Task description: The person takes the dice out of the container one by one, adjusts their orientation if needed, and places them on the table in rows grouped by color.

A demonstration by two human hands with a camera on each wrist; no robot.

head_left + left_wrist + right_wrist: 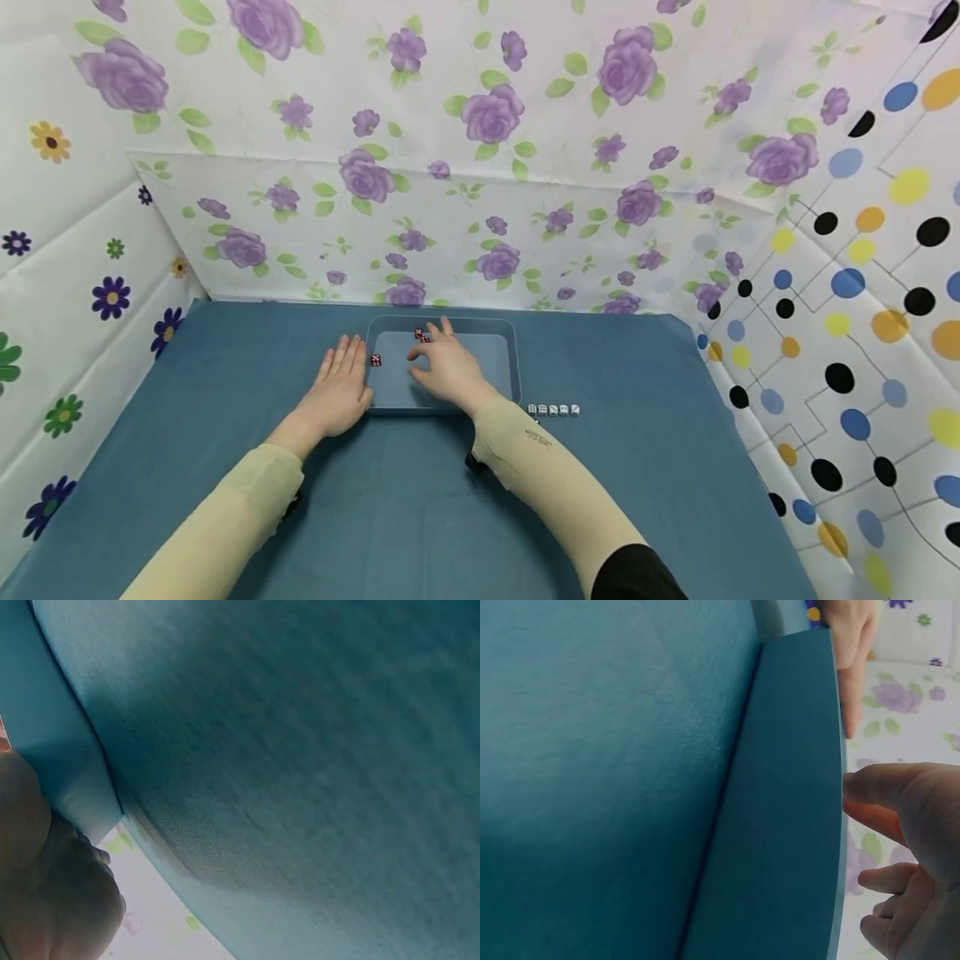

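2 arms (217,521) stretch forward: left hand (339,390) straight (its back upward), right hand (450,367) loosely curved.

2 cream sleeves (225,517) show, the right with a dark print (537,437) and black upper sleeve (636,573).

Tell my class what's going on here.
A person's right hand reaches over a shallow blue rectangular tray, no die visible in its grasp. The left hand lies straight-fingered at the tray's left edge. Inside, one small red cube die with white dots sits near the left side; two more are by the right hand. Small white cube dice stand in a row on the blue cloth, right of the tray.
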